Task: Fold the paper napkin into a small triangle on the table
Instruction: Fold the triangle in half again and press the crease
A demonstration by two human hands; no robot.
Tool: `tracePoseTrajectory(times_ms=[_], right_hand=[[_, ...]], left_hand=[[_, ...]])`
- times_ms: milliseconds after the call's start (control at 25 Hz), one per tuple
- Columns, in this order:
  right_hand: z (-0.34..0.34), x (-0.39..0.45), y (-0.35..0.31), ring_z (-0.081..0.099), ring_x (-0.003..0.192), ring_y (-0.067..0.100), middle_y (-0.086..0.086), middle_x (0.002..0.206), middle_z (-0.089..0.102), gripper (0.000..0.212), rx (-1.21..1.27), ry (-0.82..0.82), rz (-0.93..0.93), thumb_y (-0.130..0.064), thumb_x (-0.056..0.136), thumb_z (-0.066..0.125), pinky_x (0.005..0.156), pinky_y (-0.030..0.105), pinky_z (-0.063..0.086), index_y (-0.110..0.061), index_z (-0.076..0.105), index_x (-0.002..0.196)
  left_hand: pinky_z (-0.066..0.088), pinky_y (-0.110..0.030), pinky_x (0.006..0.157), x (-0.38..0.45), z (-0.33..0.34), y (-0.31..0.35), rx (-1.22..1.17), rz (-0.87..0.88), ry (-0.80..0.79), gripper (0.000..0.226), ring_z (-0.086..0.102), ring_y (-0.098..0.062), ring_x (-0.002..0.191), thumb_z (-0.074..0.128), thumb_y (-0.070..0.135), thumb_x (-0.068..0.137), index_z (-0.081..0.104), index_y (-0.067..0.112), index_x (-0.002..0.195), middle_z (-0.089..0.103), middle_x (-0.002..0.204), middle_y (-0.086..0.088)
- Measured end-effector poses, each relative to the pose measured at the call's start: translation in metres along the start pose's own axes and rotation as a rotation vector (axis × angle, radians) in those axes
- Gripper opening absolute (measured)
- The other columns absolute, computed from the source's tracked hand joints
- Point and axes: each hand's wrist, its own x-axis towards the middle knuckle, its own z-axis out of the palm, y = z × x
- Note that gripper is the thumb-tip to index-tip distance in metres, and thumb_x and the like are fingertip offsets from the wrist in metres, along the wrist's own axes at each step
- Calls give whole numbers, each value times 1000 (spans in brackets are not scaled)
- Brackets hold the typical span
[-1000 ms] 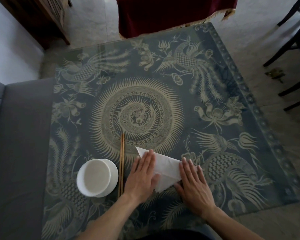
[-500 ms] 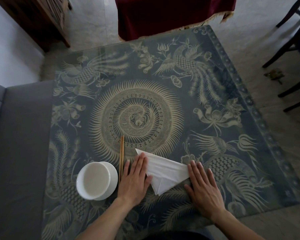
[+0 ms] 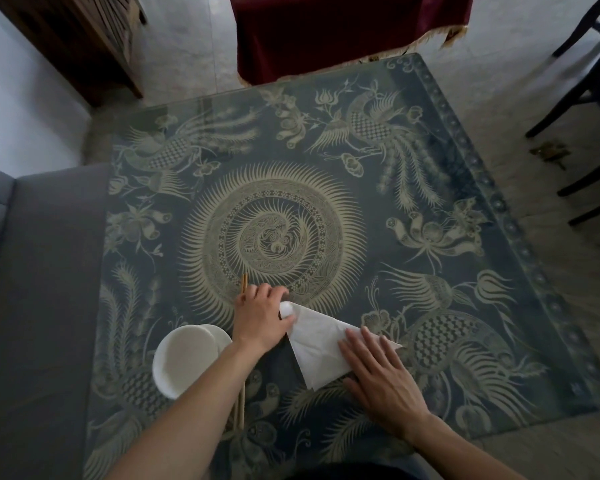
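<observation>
A white paper napkin [image 3: 317, 344], folded into a triangle, lies on the patterned table [image 3: 465, 271] near its front edge. My left hand [image 3: 262, 315] pinches the napkin's far left corner, which curls up off the table. My right hand [image 3: 378, 372] lies flat with straight fingers on the napkin's right part and presses it down. The right tip of the napkin pokes out beyond my fingertips.
A white bowl [image 3: 184, 358] stands left of my left forearm. A pair of wooden chopsticks [image 3: 244, 289] lies between bowl and napkin, partly under my arm. A grey sofa [image 3: 42, 289] borders the table's left side; dark chair legs [image 3: 586, 98] stand at the right.
My left hand has moved up from lying flat on the napkin's left side to its far corner and has lifted that corner. My right hand has slid further onto the napkin.
</observation>
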Motion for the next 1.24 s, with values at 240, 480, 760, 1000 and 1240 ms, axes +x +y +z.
tracePoseTrajectory(times_ms=[240,480,760,1000,1240], right_hand=[[-6,-2,0,26,144,31,7,157,32,62,-15,-30,0,-50,103,18,110,48,21,-15,39,149],[-7,-3,-3,28,143,36,8,157,32,61,-44,-40,9,-49,100,27,110,49,21,-14,38,149],[-10,8,-16,41,136,39,9,154,38,66,-53,-58,60,-51,95,31,107,54,31,-11,43,146],[-14,27,-32,47,129,38,9,154,40,66,-11,-65,82,-50,91,39,98,55,46,-12,45,144],[-16,40,-25,52,125,38,12,149,46,70,-48,-32,35,-50,86,58,91,55,50,-10,47,142]], left_hand=[[36,-36,82,13,-8,9,-100,-55,-160,22,44,-19,95,66,41,76,50,30,86,44,97,7],[45,-33,74,4,-11,11,-426,-158,-221,27,57,-15,81,71,27,74,56,31,96,61,87,11],[39,-14,57,1,-22,20,-688,-108,-44,14,58,-7,71,75,21,80,64,30,76,64,79,8],[43,-18,64,-2,-27,34,-541,-14,93,6,59,-8,75,73,24,83,69,28,85,61,86,11],[50,-30,72,-5,-36,36,-590,5,143,6,63,-14,80,75,20,81,73,22,87,67,87,5]])
